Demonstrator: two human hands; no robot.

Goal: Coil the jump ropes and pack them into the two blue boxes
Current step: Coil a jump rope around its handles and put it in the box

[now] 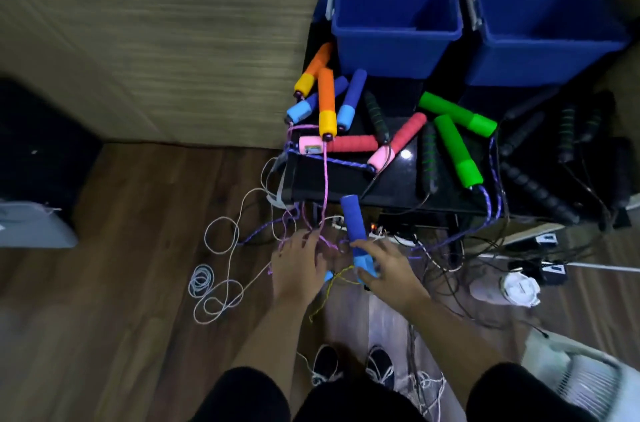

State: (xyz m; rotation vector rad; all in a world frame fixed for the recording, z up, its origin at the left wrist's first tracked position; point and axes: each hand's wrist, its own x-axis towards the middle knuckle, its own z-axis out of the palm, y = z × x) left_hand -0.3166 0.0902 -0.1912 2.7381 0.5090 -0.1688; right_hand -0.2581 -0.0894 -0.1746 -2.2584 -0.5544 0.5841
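Observation:
Two empty blue boxes, the left box (394,23) and the right box (547,30), stand at the back of a black table (391,186). Jump rope handles lie in front of them: orange-yellow (326,103), blue (350,99), red-pink (398,141), green (457,150) and several black ones (540,186). Their cords hang off the table's front edge in a tangle. My right hand (384,272) grips a blue handle (353,227) that points up toward the table. My left hand (299,269) is closed around a second light-blue handle end (329,276) and its yellowish cord.
A white cord (214,283) lies looped on the wooden floor at the left. Black cables and a power strip (391,236) sit under the table. A grey box (31,227) is at the far left, a white fan (585,376) at the lower right. My shoes (353,366) are below.

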